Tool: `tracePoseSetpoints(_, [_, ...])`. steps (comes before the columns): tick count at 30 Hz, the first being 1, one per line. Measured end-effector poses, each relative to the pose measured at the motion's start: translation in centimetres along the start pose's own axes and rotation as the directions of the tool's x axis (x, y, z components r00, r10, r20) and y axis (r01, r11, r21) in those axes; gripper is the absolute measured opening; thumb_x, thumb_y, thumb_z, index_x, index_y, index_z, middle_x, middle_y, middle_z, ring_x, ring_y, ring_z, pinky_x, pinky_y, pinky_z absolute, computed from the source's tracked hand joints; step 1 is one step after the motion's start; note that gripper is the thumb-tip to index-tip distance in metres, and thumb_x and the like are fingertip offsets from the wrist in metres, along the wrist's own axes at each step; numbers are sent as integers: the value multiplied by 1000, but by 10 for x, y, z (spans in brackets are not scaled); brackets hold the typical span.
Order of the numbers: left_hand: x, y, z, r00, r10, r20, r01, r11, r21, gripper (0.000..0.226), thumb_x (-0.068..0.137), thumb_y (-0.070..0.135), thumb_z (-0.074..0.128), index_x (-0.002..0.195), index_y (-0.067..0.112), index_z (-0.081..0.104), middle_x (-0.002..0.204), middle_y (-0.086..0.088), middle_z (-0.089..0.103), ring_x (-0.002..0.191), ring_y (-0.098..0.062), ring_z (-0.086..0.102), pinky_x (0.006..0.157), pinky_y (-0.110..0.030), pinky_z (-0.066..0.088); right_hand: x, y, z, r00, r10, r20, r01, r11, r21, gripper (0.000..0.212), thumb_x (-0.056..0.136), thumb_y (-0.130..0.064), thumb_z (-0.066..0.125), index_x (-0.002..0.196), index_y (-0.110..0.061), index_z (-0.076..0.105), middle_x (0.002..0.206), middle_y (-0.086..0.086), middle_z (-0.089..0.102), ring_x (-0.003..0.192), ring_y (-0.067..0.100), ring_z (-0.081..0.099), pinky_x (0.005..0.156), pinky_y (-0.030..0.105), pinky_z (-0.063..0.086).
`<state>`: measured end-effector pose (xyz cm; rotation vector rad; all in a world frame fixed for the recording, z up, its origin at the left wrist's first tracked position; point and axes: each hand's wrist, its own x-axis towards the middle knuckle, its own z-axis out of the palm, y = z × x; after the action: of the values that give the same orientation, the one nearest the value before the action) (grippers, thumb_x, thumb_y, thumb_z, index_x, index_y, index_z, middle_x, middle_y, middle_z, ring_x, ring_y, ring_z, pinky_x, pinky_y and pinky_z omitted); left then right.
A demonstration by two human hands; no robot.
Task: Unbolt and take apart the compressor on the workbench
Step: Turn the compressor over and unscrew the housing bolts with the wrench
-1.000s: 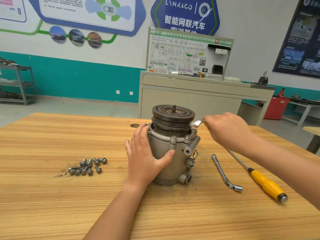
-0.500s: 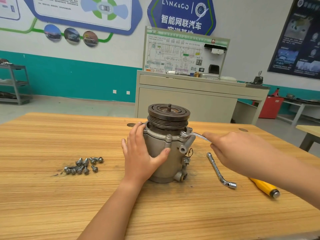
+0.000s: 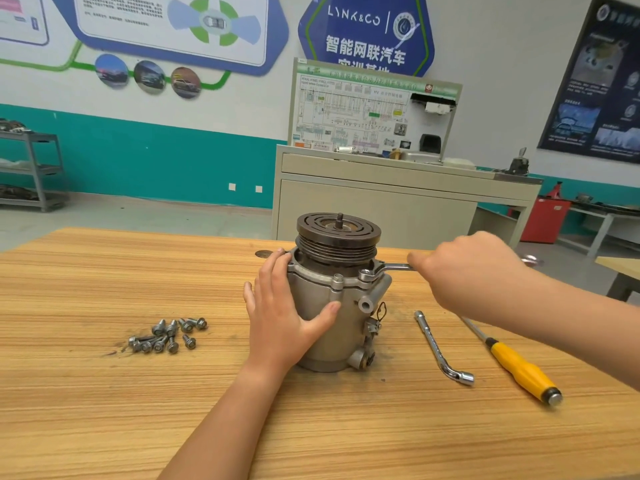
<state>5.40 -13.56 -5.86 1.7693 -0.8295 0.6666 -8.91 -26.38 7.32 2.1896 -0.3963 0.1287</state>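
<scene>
The grey compressor [image 3: 341, 320] stands upright on the wooden workbench [image 3: 104, 410], its dark pulley [image 3: 338, 233] on top. My left hand [image 3: 284, 313] presses flat against the housing's left side, thumb across the front. My right hand [image 3: 464, 271] grips the handle of a ring spanner [image 3: 381, 270]. The spanner's ring sits over a bolt on the flange at the compressor's right. Another flange bolt [image 3: 337, 280] shows at the front.
A pile of several removed bolts [image 3: 166, 336] lies left of the compressor. To its right lie an L-shaped socket wrench [image 3: 441, 348] and a yellow-handled screwdriver [image 3: 519, 368]. A beige cabinet [image 3: 381, 209] stands behind the bench.
My right hand swung the spanner handle forward and down, then back out to the right, with the ring staying at the flange. My left hand kept its place on the housing.
</scene>
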Motion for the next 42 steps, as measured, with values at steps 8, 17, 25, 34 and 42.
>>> tracePoseSetpoints(8, [0, 2, 0, 1000, -8, -7, 8, 1000, -8, 93, 67, 63, 48, 138, 5, 36, 146, -7, 34, 136, -22, 30, 107, -64, 20, 51, -22, 26, 991, 42, -124, -21, 987, 160, 25, 90, -4, 46, 114, -12, 47, 108, 3, 62, 102, 23, 57, 90, 31, 36])
tracePoseSetpoints(17, [-1, 3, 0, 1000, -13, -5, 13, 1000, -14, 94, 67, 64, 47, 139, 5, 34, 147, -8, 33, 136, -21, 29, 108, -64, 19, -4, 1, 35, 938, 247, -244, -77, 833, 548, 51, 99, -27, 34, 147, -19, 19, 65, -7, 51, 50, 16, 47, 45, 28, 34])
tracePoseSetpoints(25, [-1, 3, 1, 1000, -16, 1, 16, 1000, -6, 94, 67, 64, 47, 139, 5, 34, 147, -8, 33, 136, -22, 29, 108, -63, 19, -36, -10, 9, 994, 27, -105, 20, 903, 429, 38, 99, -30, 25, 137, -33, 19, 59, -7, 43, 52, 14, 43, 46, 27, 32])
tracePoseSetpoints(34, [-1, 1, 1, 1000, -13, -6, 13, 1000, -11, 94, 67, 64, 47, 140, 6, 34, 147, -7, 32, 136, -19, 27, 108, -63, 18, -36, -19, -15, 995, 29, -98, 2, 953, 302, 48, 92, -12, 36, 136, -29, 28, 54, -7, 35, 44, 11, 30, 39, 26, 18])
tracePoseSetpoints(42, [-1, 1, 1, 1000, -18, 2, 18, 1000, -19, 94, 66, 65, 46, 140, 7, 33, 148, -6, 31, 137, -19, 27, 110, -62, 16, -29, -9, -9, 997, 62, -39, -48, 958, 284, 59, 91, -7, 35, 144, -28, 18, 59, -7, 36, 48, 9, 31, 39, 24, 22])
